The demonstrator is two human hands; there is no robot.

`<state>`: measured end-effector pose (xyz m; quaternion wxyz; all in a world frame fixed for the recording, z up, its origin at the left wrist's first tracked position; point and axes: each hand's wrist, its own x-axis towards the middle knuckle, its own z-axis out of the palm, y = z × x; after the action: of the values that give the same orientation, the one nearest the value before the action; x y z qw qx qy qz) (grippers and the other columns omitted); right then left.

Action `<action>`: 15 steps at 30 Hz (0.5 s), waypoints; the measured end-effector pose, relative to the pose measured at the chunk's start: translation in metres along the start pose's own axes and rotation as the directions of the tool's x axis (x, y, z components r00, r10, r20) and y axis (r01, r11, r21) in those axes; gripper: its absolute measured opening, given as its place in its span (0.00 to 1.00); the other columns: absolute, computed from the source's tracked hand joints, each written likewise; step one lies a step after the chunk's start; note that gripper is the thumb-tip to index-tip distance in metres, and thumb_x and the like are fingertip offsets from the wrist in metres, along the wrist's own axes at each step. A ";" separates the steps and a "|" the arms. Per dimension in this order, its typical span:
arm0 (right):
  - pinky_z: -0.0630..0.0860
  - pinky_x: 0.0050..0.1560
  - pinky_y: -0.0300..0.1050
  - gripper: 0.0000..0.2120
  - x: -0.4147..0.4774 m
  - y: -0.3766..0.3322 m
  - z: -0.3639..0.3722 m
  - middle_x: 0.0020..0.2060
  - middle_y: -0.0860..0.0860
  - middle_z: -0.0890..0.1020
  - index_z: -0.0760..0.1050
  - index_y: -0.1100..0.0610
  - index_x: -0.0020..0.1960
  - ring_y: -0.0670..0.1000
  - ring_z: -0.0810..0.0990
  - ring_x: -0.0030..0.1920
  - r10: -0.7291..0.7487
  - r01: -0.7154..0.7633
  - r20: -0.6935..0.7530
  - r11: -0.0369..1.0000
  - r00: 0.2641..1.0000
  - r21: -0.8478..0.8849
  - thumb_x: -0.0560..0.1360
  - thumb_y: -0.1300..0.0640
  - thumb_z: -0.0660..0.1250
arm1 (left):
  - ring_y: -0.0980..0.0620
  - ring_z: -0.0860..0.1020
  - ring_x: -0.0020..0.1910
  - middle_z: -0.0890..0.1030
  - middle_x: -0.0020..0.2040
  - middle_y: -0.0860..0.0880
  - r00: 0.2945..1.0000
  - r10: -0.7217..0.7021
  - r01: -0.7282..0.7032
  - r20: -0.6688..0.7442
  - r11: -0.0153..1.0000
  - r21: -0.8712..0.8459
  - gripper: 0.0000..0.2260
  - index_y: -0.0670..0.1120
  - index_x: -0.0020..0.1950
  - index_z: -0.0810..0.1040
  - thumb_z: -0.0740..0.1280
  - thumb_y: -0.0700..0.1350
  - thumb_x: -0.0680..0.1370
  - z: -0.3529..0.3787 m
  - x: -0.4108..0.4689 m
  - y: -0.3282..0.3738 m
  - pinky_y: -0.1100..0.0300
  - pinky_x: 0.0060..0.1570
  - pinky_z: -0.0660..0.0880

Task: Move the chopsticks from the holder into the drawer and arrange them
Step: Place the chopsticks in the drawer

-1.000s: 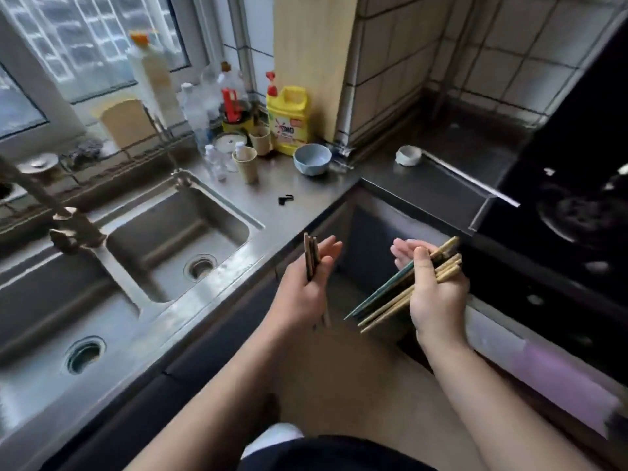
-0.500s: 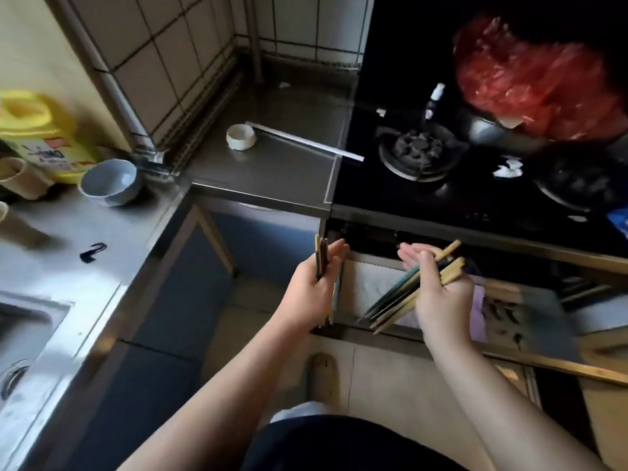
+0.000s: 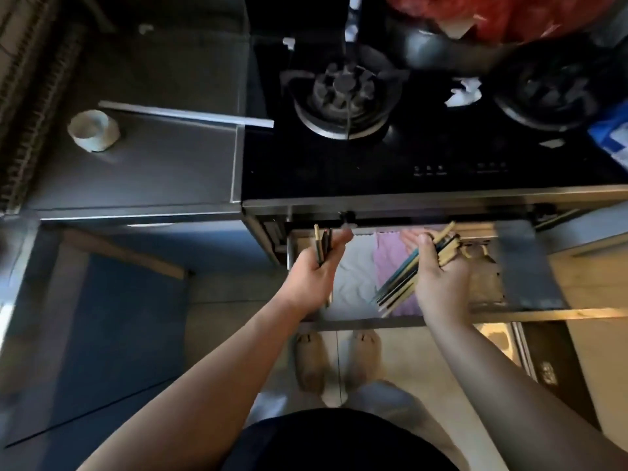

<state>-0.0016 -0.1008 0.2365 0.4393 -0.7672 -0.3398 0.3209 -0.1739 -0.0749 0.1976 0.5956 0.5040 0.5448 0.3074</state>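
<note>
An open drawer (image 3: 360,322) sticks out below the stove, lined with white and pink cloth (image 3: 360,277). My left hand (image 3: 314,273) hovers over its left side, closed around a small bunch of dark and wooden chopsticks (image 3: 323,243) held nearly upright. Over the drawer's middle, my right hand (image 3: 438,277) grips a larger bundle of chopsticks (image 3: 397,288), green and wooden, slanting down to the left. The holder is out of view.
A black gas stove (image 3: 343,93) with two burners lies directly above the drawer. A small white cup (image 3: 93,130) stands on the steel counter to the left. A red bag (image 3: 509,15) sits at the top right. My feet (image 3: 336,362) stand under the drawer front.
The view swung from the sink to the stove and drawer. Both hands, holding the same chopsticks, have come over the open drawer.
</note>
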 end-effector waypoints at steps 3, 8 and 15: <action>0.70 0.32 0.27 0.14 0.026 0.029 0.009 0.31 0.43 0.75 0.70 0.50 0.35 0.39 0.75 0.33 0.066 -0.066 -0.015 0.997 0.998 -0.048 0.79 0.51 0.62 | 0.54 0.75 0.55 0.78 0.58 0.53 0.996 -0.083 0.083 0.013 0.996 0.018 0.14 0.55 0.67 0.76 0.59 0.52 0.82 0.022 0.029 -0.032 0.61 0.54 0.70; 0.68 0.33 0.20 0.11 0.067 0.081 0.035 0.32 0.39 0.75 0.71 0.49 0.39 0.35 0.75 0.33 0.136 -0.130 0.074 0.988 0.988 -0.080 0.80 0.53 0.61 | 0.62 0.74 0.61 0.78 0.63 0.53 0.984 -0.180 0.179 0.002 0.980 0.085 0.15 0.45 0.68 0.76 0.58 0.47 0.84 0.051 0.068 -0.097 0.79 0.57 0.65; 0.81 0.49 0.39 0.10 0.123 0.160 0.088 0.43 0.52 0.85 0.76 0.57 0.43 0.42 0.86 0.41 0.316 -0.347 0.227 0.931 0.921 0.115 0.80 0.59 0.59 | 0.56 0.73 0.67 0.77 0.67 0.53 0.943 -0.333 0.331 0.008 0.940 0.088 0.16 0.49 0.69 0.75 0.58 0.51 0.84 0.070 0.114 -0.172 0.62 0.67 0.66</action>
<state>0.0363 -0.0237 0.0339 0.3989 -0.7406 -0.2225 0.4929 -0.1137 -0.0416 -0.0093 0.6229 0.4334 0.6277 0.1735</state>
